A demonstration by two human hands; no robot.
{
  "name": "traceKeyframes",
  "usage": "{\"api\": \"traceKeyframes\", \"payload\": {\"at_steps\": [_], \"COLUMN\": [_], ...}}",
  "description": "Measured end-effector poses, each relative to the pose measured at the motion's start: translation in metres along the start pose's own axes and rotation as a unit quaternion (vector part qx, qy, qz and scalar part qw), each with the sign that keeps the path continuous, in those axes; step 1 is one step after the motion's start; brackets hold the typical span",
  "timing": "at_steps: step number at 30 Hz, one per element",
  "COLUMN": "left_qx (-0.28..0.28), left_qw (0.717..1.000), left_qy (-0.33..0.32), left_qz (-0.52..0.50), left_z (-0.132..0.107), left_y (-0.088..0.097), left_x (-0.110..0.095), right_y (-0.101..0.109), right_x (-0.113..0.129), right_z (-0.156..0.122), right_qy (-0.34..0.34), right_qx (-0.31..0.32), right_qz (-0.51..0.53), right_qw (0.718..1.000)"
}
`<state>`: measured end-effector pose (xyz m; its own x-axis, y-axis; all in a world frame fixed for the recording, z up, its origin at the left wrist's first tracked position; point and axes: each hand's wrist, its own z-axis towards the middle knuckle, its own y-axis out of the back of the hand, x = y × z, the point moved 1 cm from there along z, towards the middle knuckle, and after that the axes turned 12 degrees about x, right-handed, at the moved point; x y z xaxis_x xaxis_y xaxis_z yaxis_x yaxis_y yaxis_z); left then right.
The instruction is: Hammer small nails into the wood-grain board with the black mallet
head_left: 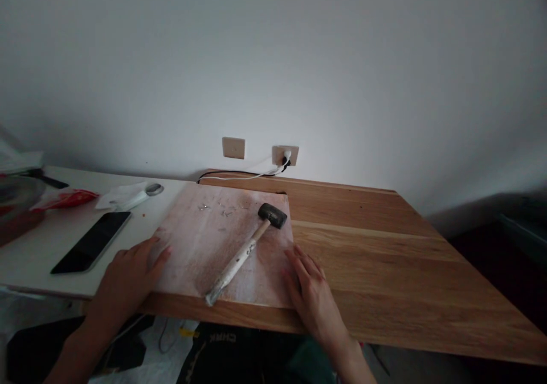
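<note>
Hands (pixel 131 267) (pixel 311 284) (seemingly palm-down) at board (pixel 192 239) edges

Here's lettering — pale capitals (pixel 223 337) on the dark fabric (pixel 243 354), below and between the left hand (pixel 130 274) and the right hand (pixel 311 288), reading something like "CHRK", the third letter unclear. And up between the hands, dark marks on the mallet's pale handle (pixel 236 263) — too small to read.

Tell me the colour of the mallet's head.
The mallet's head is black; it shows in the head view.
</note>
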<state>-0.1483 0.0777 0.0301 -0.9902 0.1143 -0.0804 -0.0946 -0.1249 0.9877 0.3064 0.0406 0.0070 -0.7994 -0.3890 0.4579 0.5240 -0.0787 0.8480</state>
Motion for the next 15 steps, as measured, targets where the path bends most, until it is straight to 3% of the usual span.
{"api": "traceKeyframes", "payload": {"at_steps": [5,9,12,15], "left_qx": [0.016,-0.048,-0.059,-0.034], "left_qw": [1.0,0.994,0.982,0.974], "left_qy": [-0.004,-0.078,-0.155,-0.198], "left_qz": [0.003,-0.053,-0.095,-0.105], "left_z": [-0.016,-0.038,-0.045,-0.036], "left_y": [-0.004,-0.01,-0.005,0.006], "left_x": [-0.063,-0.111,-0.131,-0.138], "right_y": [0.025,0.062,0.09,0.108], "right_x": [-0.049,-0.086,-0.104,-0.109], "right_z": [-0.031,-0.062,-0.084,-0.1], "right_qy": [-0.047,-0.096,-0.133,-0.162], "right_qx": [-0.061,-0.092,-0.104,-0.117], "right_qz": [-0.043,-0.066,-0.069,-0.062], "right_qw": [0.996,0.989,0.983,0.978]}}
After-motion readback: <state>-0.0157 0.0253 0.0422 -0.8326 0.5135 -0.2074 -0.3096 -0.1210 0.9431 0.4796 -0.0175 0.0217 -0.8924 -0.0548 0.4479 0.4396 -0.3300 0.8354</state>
